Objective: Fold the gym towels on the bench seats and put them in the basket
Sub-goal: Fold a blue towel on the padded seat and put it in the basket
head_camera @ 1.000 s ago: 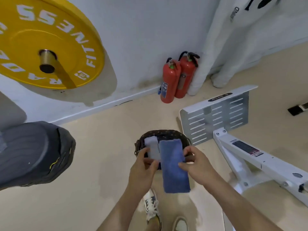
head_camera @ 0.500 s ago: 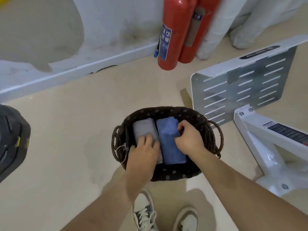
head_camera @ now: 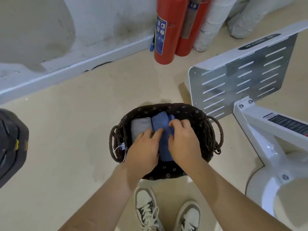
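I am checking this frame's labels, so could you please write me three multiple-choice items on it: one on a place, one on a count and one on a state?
1. Where in the basket does the grey towel lie?
A) to the left of the blue towel
B) to the right of it
C) on top of it

2. How many red fire extinguishers are in view?
A) one
B) two
C) three

3. What are the left hand and the right hand doing?
A) lifting the basket by its handles
B) reaching down into the basket, onto the towels
C) holding a towel above the floor beside the basket

Answers:
1 A, since the grey towel fills the left side, against the blue one.
2 B, since two red cylinders stand side by side.
3 B, since both hands lie inside the rim, on the cloth.
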{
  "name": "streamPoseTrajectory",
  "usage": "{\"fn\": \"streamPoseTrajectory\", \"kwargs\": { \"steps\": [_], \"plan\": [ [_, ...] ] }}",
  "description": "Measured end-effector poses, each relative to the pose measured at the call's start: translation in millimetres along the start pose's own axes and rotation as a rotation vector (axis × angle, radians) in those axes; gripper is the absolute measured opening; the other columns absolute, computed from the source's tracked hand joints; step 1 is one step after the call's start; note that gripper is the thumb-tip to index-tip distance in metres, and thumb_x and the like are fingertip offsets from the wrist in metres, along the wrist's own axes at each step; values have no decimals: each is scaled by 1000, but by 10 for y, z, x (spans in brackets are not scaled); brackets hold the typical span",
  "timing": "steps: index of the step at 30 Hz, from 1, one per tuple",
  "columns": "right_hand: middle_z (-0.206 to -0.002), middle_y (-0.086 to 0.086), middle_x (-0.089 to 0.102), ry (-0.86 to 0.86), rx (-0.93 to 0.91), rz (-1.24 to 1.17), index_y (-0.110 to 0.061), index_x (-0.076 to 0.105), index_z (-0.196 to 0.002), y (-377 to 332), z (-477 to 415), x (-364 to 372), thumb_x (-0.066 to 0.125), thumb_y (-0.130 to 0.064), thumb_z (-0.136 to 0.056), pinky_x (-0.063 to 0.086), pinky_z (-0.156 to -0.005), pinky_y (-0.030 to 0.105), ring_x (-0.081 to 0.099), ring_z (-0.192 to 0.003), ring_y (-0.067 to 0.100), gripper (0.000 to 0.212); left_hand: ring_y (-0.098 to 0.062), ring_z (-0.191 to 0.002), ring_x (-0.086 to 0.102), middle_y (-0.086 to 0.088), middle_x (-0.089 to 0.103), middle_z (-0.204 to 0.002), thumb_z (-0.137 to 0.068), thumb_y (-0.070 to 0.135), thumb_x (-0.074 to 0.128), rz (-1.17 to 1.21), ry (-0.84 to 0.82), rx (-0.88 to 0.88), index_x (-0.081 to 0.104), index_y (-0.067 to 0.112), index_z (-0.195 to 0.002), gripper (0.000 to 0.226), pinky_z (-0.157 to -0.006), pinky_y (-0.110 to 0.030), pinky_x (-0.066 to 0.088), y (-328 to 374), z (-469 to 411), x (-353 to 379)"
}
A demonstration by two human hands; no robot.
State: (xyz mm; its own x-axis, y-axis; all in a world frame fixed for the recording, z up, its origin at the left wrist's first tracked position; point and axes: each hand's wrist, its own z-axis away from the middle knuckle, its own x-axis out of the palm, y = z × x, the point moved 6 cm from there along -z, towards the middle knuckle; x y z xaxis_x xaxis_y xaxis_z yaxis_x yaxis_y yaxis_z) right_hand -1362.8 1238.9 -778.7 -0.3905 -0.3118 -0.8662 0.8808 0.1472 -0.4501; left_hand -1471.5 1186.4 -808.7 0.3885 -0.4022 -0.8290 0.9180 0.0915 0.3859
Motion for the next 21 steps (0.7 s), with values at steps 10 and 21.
{"fn": "streamPoseTrajectory", "kwargs": {
  "steps": [10,21],
  "plan": [
    [-126,9,44,-352,134,70,-12,45,-133,157,185,327,49,-16,-88,43,-85,31,54,-102,26,45,-33,-118,35,-9,32,-132,-89,50,52,-164,-114,-134,2,52,-144,74,-74,-41,48,37,-369,191],
    [-106,7,63,-426,509,-722,-29,54,-132,189,52,295,45,-7,-92,54,-88,50,63,-97,28,47,-20,-100,64,0,69,-107,-85,20,57,367,45,-299,46,34,-135,53,-84,-27,49,18,-401,80]
  ]
}}
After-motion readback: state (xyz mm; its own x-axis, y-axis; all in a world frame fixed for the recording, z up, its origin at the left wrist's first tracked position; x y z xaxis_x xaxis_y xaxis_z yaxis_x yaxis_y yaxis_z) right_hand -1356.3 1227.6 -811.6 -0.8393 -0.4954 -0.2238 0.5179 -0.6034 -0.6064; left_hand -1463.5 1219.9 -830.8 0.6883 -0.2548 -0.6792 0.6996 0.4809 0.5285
